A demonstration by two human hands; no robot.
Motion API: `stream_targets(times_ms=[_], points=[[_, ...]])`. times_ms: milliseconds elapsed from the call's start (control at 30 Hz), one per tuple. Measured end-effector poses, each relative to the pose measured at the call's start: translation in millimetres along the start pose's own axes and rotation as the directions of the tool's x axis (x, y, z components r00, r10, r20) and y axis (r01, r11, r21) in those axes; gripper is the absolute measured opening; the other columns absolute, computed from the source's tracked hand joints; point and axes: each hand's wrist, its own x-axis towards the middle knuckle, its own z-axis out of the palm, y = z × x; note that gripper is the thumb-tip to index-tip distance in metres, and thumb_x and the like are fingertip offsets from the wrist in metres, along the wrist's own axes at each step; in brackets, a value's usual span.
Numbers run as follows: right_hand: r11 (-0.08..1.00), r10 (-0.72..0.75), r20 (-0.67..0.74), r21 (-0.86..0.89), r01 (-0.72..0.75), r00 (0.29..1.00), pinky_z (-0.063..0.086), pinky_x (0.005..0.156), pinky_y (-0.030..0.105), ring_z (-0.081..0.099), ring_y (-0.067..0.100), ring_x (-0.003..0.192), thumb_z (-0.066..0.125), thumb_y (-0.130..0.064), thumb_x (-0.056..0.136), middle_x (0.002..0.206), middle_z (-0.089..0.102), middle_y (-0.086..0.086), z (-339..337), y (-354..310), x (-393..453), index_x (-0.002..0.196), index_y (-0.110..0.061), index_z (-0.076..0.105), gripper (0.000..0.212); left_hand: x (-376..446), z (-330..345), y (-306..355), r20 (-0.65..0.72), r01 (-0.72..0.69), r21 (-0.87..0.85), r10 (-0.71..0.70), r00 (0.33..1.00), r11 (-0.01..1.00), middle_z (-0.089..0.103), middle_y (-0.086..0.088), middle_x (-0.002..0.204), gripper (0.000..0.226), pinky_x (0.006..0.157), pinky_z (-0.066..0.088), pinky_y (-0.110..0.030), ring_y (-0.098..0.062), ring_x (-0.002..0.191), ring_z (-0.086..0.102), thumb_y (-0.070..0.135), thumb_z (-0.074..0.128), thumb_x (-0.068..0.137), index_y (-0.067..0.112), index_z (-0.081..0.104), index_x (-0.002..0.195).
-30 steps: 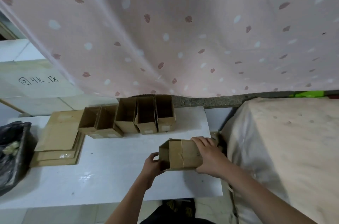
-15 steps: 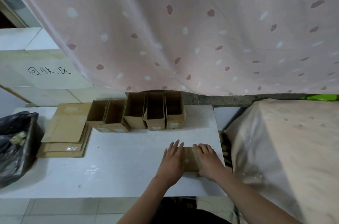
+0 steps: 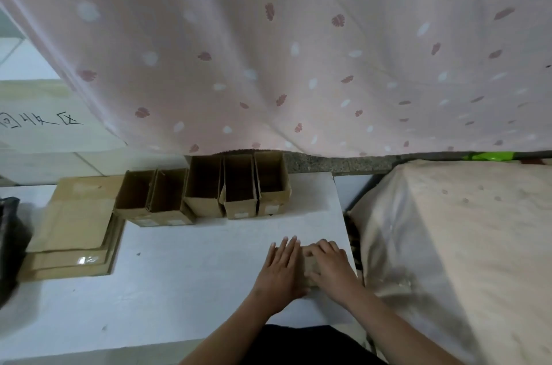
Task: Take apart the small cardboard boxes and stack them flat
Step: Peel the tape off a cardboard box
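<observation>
Hands, left (image 3: 280,272) and right (image 3: 330,267), press flattened box (image 3: 307,263) on table (image 3: 185,275), grip wide.

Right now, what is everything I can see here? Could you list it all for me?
Open cardboard boxes: five, brown, in a row at the table's far edge.
Flattened box: one, brown, under both hands, near right of the table.
Flat cardboard stack: one pile, brown, table's left side.
Table: one, white.
Curtain: one, pink with leaf spots, hanging behind.
Black bag: one, far left edge.
Covered block: one, pale cloth, right.
Left hand: fingers straight, pressing the box.
Right hand: pressing the box.
</observation>
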Motion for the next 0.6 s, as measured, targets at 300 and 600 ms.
stream_targets(times_ms=[300,600], points=[[0.988,0.077,-0.057,0.140,-0.068,0.995,0.032,0.087,0.031,0.045,0.017,0.114,0.067,-0.031,0.089,0.112,0.049,-0.010,12.8,-0.8,6.2,0.104,-0.026,0.060,0.017,0.0,0.9,-8.4,-0.045,-0.075,0.089,0.080,0.996,0.993,0.001,-0.010,0.168,0.107,0.115,-0.027,-0.040,-0.024,0.154,-0.012,0.069,0.047,0.091,0.004,-0.005,0.158],[0.978,0.030,-0.131,0.210,-0.002,0.991,0.034,0.098,0.028,0.042,0.016,0.118,0.066,-0.023,0.090,0.121,0.045,-0.005,15.8,-4.1,13.2,0.134,-0.030,0.056,0.045,1.9,-3.8,-23.1,-0.108,-0.042,0.077,0.050,0.993,0.996,0.011,-0.013,0.166,0.108,0.118,-0.022,-0.037,-0.025,0.155,-0.002,0.071,0.048,0.090,0.002,-0.001,0.158]])
